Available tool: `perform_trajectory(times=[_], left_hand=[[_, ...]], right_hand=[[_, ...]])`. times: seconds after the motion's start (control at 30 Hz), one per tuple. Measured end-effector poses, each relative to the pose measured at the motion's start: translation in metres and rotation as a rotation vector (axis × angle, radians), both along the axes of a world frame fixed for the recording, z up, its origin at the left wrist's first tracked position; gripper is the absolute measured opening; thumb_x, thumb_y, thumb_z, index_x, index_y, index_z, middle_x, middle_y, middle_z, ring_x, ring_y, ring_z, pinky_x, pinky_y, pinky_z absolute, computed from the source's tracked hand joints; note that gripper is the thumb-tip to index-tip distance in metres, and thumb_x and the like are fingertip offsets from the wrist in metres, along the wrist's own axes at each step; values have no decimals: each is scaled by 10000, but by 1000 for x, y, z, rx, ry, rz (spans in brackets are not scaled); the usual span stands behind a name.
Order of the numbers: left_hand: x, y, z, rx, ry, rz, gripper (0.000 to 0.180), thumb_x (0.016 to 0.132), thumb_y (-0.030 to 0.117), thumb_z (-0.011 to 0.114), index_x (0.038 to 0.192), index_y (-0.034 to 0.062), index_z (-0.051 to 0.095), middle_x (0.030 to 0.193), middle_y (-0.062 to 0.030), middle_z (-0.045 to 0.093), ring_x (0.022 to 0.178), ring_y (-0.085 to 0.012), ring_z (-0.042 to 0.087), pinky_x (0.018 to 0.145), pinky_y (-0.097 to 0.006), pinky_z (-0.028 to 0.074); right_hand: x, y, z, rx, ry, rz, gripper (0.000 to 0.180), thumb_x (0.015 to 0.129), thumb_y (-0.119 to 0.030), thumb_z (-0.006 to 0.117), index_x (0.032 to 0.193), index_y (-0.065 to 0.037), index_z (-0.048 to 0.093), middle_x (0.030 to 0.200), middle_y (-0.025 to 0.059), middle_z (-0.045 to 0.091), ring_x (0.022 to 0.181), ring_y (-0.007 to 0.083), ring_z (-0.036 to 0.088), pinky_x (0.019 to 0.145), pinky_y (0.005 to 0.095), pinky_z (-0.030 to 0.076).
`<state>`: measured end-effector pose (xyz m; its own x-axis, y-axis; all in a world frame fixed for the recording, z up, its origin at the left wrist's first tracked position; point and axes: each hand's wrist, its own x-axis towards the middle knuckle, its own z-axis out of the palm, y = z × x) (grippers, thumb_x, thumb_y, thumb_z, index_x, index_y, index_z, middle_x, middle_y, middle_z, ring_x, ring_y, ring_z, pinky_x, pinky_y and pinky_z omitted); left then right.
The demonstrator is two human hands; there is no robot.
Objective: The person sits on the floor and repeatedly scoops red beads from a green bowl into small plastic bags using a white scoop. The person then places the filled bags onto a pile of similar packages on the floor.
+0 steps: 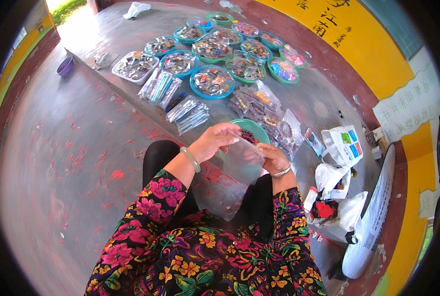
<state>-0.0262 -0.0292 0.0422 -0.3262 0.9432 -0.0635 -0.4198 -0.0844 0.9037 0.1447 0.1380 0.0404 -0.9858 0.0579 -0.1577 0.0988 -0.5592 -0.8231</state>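
Floral-patterned top [195, 251] is taking up the whole six o'clock end of the view, since that's the wearer's own torso and sleeves. Out past it, both hands are working on one clear plastic bag [237, 165]. Left hand [214, 142] is pinching the upper corner at about ten o'clock on the bag, right hand [275, 159] is gripping the other side at about three, so thumbs and fingers are closing on thin film at both ends. Bag's top edge is slanting from ten toward four, with the body hanging down toward six, over the lap.

Now the bit that's mattering, imo: some dark red beads [248, 136] are sitting just beyond that top edge, by the green basin [260, 127]. From the left fingertips they're lying toward two o'clock, from the right ones toward eleven. Neither hand is looking clearly nearer, and I'm not able to tell whether the beads are touching the bag or only showing behind it. Packs of pens [188, 113] are lying off toward eleven, well apart from the bag.
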Motion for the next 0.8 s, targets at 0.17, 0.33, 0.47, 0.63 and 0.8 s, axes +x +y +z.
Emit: perform_trajectory(times=[0.17,0.33,0.47,0.63,0.8], left_hand=[[-2,-4,-7,-201,58,90,137,815,155,591,881,35,586,784,-14,592,693,-78,536,560,-217,429],[2,4,-19,-327,293,129,148,824,153,581,834,7,605,696,-22,595,609,-92,552,560,-233,454],[8,10,-25,-338,573,49,162,817,156,583,854,8,636,672,-46,604,589,-117,565,565,-256,461],[12,8,-28,-249,863,134,228,792,217,610,922,29,611,781,-99,619,694,-207,592,641,-314,464],[9,11,-24,-236,1005,579,256,776,248,626,877,17,580,797,-118,604,742,-216,590,647,-326,463]], right_hand=[[-8,-10,-31,136,-136,-157,298,842,-272,553,986,-11,564,928,74,608,855,165,584,720,278,468],[-10,-10,-34,387,-89,-256,261,816,-203,607,1010,-30,584,939,21,596,884,105,535,743,254,435],[-9,-13,-43,620,-173,-203,217,767,-136,653,948,-20,630,879,6,609,832,80,534,749,224,420],[-11,-14,-44,818,-247,-191,126,751,-89,643,852,-15,648,733,-36,595,667,57,513,619,205,415],[-14,-11,-54,691,-276,-392,65,735,-70,654,788,-33,650,685,-43,575,615,38,475,563,181,387]])
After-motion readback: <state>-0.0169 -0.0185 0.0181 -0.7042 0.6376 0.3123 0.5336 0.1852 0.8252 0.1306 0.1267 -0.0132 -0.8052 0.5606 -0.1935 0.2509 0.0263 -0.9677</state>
